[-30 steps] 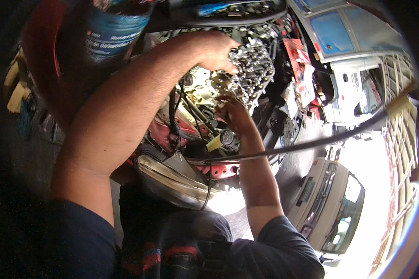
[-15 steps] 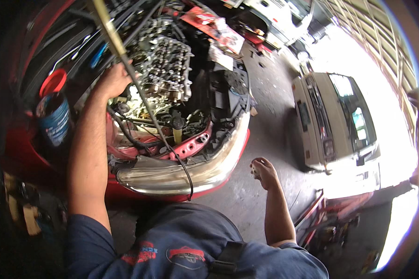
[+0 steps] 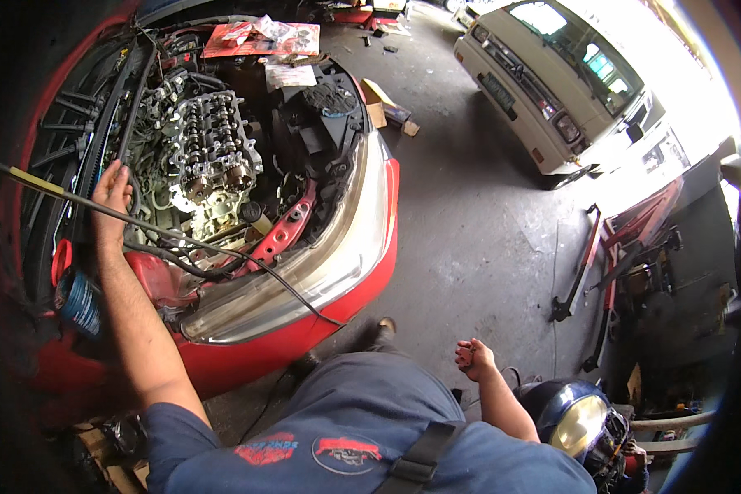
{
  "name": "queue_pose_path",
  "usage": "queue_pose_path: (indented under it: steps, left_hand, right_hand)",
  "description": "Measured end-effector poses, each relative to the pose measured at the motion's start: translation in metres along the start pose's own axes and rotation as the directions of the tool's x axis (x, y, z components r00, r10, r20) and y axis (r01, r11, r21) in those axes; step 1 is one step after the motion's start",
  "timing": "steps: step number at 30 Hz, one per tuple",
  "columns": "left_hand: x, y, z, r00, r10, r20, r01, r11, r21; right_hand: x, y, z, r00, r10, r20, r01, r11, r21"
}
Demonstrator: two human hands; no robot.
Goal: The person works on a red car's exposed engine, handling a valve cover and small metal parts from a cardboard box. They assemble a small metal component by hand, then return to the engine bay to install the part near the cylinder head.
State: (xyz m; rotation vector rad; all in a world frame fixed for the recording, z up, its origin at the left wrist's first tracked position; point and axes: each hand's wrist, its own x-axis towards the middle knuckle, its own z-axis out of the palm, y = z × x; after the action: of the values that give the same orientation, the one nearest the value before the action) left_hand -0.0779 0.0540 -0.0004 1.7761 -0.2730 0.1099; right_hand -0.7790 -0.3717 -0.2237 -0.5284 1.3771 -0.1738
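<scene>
My left hand (image 3: 114, 198) is raised over the near-left side of a red car's engine bay, fingers stretched out and palm partly showing, with no object visible in it. A long dark cord (image 3: 165, 233) with a yellow section at its left end crosses in front of that wrist and runs down to the bumper. Beyond the hand lies the exposed engine top (image 3: 214, 148), its camshafts and gears uncovered. My right hand (image 3: 474, 359) hangs low beside my body, above the floor. Its fingers are curled, around something small and dark that I cannot make out.
A blue container (image 3: 78, 303) with a red funnel (image 3: 61, 262) stands by the left fender. Red-and-white packaging (image 3: 259, 39) lies across the car's front. A white van (image 3: 560, 90) is parked to the right, near a red shop hoist (image 3: 609, 255). A dark blue rounded part with a lamp (image 3: 564, 420) sits lower right.
My view has swung to the right, so the car sits further left. My left hand has come away from the engine's side and its fingers have straightened. My right hand has lowered toward my body.
</scene>
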Motion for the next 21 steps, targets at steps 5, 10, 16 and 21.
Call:
queue_pose_path:
  steps: [5,10,16,21]
  left_hand:
    - [-0.069,0.046,-0.015,0.979,-0.005,-0.202,-0.010,0.998,-0.069]
    - [-0.182,0.086,0.043,0.568,0.500,-0.654,-0.403,0.861,0.309]
    - [-0.241,0.131,0.206,0.647,0.622,-0.441,-0.593,0.774,0.221]
    - [-0.245,0.158,0.344,0.773,0.588,-0.237,-0.594,0.802,0.052]
  right_hand:
    - [0.060,0.009,-0.096,0.975,0.214,-0.056,-0.213,0.977,0.022]
    - [0.123,-0.013,-0.169,0.908,0.407,-0.097,-0.408,0.913,0.010]
    - [0.198,-0.106,-0.226,0.946,0.296,-0.136,-0.321,0.917,-0.237]
    - [0.217,-0.222,-0.228,0.994,0.104,-0.043,-0.112,0.939,-0.325]
